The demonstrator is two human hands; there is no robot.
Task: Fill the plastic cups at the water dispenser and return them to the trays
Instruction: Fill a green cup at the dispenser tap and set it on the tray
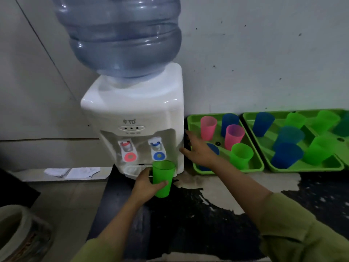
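My left hand (pixel 144 183) grips a green plastic cup (pixel 162 178) upright, just below the blue tap (pixel 159 152) of the white water dispenser (pixel 132 114). The red tap (pixel 128 153) is to its left. My right hand (pixel 198 148) is open with fingers spread, held beside the dispenser's right side and over the left edge of the near green tray (pixel 192 121). That tray holds two pink cups (pixel 207 127), a green cup (pixel 240 155) and blue cups, one partly hidden behind my right hand.
A second green tray (pixel 249 118) to the right carries several blue and green cups. A large blue water bottle (pixel 122 35) tops the dispenser. The counter (pixel 207 214) is dark with worn pale patches. Papers (pixel 71 172) lie lower left; a round container (pixel 17 233) sits at bottom left.
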